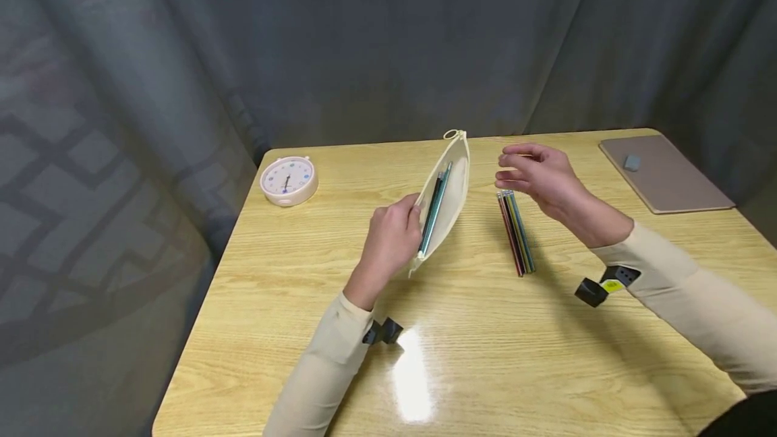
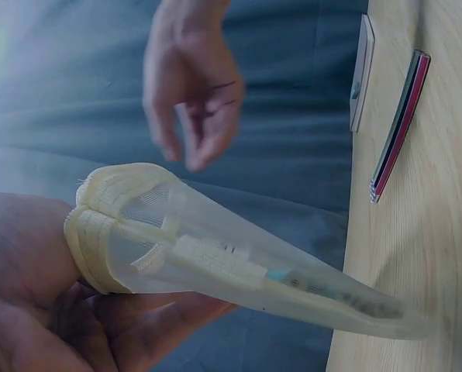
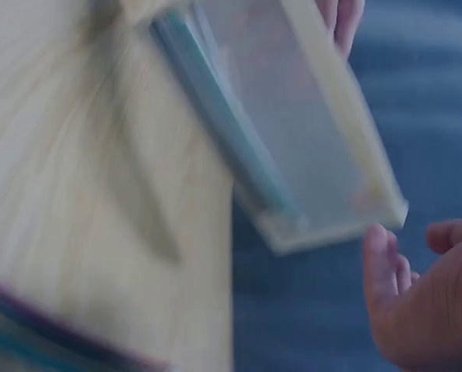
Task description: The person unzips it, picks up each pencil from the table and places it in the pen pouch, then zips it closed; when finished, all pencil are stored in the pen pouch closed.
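A pale, translucent, cream-edged pouch (image 1: 455,197) gapes along its length, tilted above the desk (image 1: 473,329), with teal and dark pencils (image 1: 434,211) lying lengthwise inside. The left grip (image 1: 392,235) clasps its left side. To the right, the right grip (image 1: 539,177) is released, fingers loosely bent, near a row of multicoloured pencils (image 1: 516,235). Farther right lies a brownish board (image 1: 674,184); a round whitish clock (image 1: 289,181) sits left of the left grip.
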The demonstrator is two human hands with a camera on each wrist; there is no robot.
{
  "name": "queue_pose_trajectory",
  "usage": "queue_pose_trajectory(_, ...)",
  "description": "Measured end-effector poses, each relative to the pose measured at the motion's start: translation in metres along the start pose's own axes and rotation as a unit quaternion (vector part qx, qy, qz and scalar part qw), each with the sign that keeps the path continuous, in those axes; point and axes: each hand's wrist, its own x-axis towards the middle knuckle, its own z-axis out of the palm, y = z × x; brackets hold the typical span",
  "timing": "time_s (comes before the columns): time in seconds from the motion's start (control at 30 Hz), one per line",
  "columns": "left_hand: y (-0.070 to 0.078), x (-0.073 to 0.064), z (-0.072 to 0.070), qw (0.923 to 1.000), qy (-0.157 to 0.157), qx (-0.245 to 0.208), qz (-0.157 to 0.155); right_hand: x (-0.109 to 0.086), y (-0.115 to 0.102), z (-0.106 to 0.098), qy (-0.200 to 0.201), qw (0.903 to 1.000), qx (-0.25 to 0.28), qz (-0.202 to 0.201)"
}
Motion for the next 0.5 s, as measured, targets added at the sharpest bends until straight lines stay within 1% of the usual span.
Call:
queue_pose_trajectory(0.1,0.001,0.000,0.000,1.0000,-0.003,0.000,-0.002,0.009,0.008,-0.026,-0.021,0.9969,-0.054,0.053)
queue_pose_trajectory(0.2,0.002,0.000,0.001,1.0000,-0.003,0.000,-0.002,0.016,0.018,-0.048,-0.057,0.9867,-0.124,0.089)
queue_pose_trajectory(0.3,0.003,-0.001,0.001,1.0000,-0.001,0.002,0.002,0.022,0.030,-0.064,-0.082,0.9747,-0.176,0.110)
queue_pose_trajectory(0.4,0.002,-0.001,0.002,1.0000,0.000,0.002,0.004,0.027,0.040,-0.074,-0.095,0.9617,-0.228,0.118)
queue_pose_trajectory(0.5,0.003,-0.001,0.002,1.0000,-0.003,0.004,0.002,0.032,0.047,-0.079,-0.094,0.9547,-0.253,0.124)
